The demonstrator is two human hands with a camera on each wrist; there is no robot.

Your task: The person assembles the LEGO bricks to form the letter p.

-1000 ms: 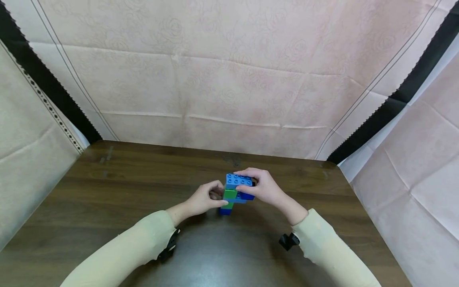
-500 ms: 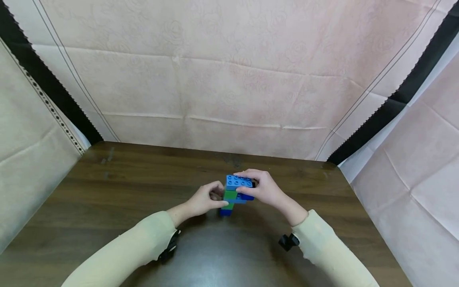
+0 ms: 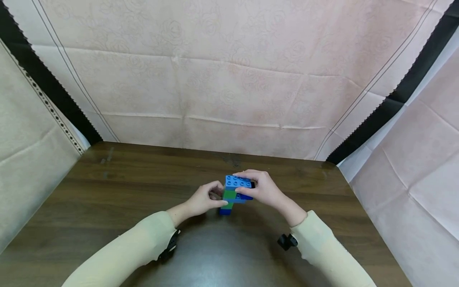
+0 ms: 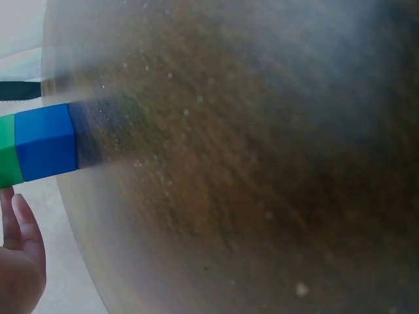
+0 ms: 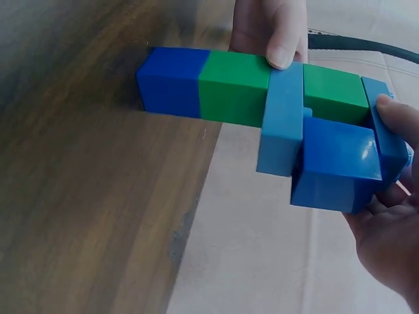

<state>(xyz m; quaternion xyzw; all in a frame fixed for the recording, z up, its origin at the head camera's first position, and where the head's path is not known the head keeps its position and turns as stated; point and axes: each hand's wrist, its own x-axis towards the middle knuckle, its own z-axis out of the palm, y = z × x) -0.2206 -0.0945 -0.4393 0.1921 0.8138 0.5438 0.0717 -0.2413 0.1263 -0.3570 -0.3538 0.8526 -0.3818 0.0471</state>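
A tower of toy building blocks stands upright on the table. From the bottom it has a dark blue block, a green block, a wider light blue block, then another green block beside a second dark blue block. A light blue studded block lies across the top. My left hand holds the tower from the left, thumb against the middle light blue block. My right hand grips the top block between thumb and fingers. Part of the left fingers is hidden behind the tower.
The brown wooden table carries the tower near its middle. Pale patterned cloth hangs behind the far edge and at both sides. A black camera sits at the right wrist, another black device at the left.
Both hands keep their hold on the tower with hardly any movement. The top block sits very slightly lower in the head view than a second ago.
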